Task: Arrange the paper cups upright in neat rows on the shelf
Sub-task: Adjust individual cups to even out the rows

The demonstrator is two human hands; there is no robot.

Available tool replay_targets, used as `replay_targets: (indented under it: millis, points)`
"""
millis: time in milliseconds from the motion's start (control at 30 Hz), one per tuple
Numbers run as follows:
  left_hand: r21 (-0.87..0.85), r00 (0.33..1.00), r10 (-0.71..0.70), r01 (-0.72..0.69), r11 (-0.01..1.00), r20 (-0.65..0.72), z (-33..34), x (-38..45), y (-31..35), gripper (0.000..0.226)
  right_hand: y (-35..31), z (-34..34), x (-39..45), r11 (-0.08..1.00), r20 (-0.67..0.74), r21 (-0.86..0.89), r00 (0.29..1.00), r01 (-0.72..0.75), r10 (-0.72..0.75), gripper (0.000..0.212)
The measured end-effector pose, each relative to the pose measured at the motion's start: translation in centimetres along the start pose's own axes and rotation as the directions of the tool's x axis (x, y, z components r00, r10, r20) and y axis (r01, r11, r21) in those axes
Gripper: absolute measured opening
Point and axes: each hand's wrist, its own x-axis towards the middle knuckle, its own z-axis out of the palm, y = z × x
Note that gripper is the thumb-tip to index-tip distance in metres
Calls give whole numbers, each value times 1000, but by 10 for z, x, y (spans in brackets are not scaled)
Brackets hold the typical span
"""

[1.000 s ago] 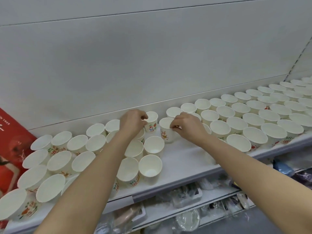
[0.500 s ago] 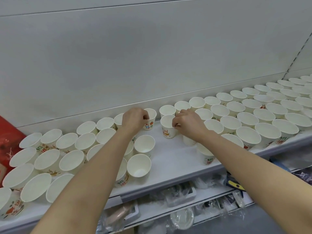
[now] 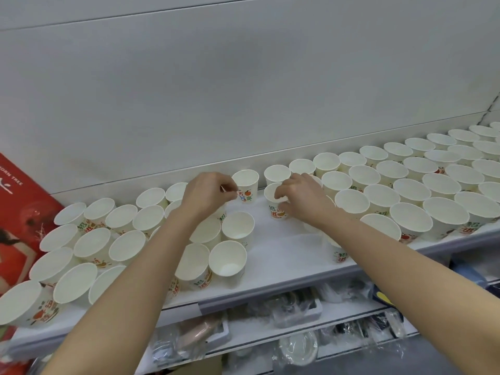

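Note:
Many white paper cups with colourful print stand upright on a white shelf, in rows to the left and right of a bare gap. My left hand pinches the near side of a back-row cup at the gap's left edge. My right hand grips the rim and side of another upright cup at the gap's right edge. Two cups stand just in front of my left hand. Both forearms hide several cups beneath them.
The white back panel rises right behind the back row. A red printed box stands at the shelf's left end. Below the shelf, a lower level holds plastic-wrapped goods.
Both hands stay on the same two cups. The camera view has shifted slightly, and the cup in my right hand sits a little closer to the back row.

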Motion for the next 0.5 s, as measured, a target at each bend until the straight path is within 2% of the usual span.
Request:
replay_targets:
  millis: [100, 167, 233, 300, 367, 500]
  points:
    - [22, 1000, -19, 19, 1000, 19, -7, -15, -2, 9, -4, 0, 4, 999, -2, -35, 999, -33, 33, 13]
    - [30, 999, -40, 41, 999, -10, -11, -23, -7, 8, -10, 0, -2, 997, -144, 76, 989, -18, 29, 17]
    - [19, 995, -87, 88, 996, -45, -15, -32, -14, 8, -25, -4, -12, 964, -257, 253, 966, 80, -12, 17]
    - [-8, 990, -119, 118, 993, -79, -18, -39, -24, 8, -47, -7, -22, 926, -250, 319, 960, 202, -123, 17]
    - [-23, 987, -129, 128, 992, -92, -19, -45, -30, 9, -66, -4, -27, 903, -210, 313, 949, 294, -236, 19]
    - [-34, 986, -142, 139, 990, -85, -21, -52, -31, 8, -79, 9, -21, 910, -173, 261, 943, 322, -284, 14]
